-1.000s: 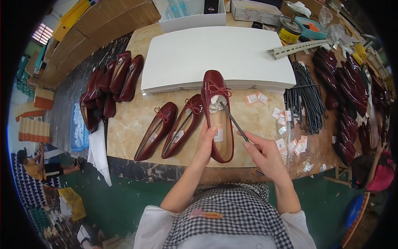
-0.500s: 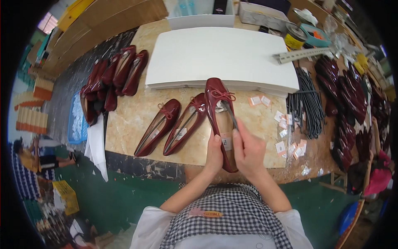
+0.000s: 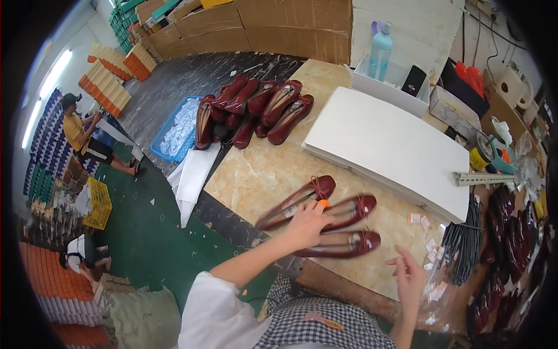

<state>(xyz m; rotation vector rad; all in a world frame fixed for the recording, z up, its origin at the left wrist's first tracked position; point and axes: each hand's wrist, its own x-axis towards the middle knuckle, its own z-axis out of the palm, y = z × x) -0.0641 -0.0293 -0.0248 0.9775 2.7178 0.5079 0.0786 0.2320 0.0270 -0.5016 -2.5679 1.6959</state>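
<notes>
Three dark red patent ballet flats with bows lie side by side on the marbled tabletop: a far one, a middle one and a near one. My left hand reaches across them, its fingers bent around the heel end of the middle flat. There is an orange cover on one fingertip. Part of the grip is hidden by the hand itself. To the right of the shoes, my right hand hovers near the table's front edge, fingers apart and holding nothing.
More red flats are heaped at the back left beside a blue basket and white paper. A white board lies behind. Grey sticks, small tags and dark red shoes are at right.
The flat held in both hands now lies by the other two. My right hand has let go and moved right; my left hand has moved onto the shoes. The view has swung left.
</notes>
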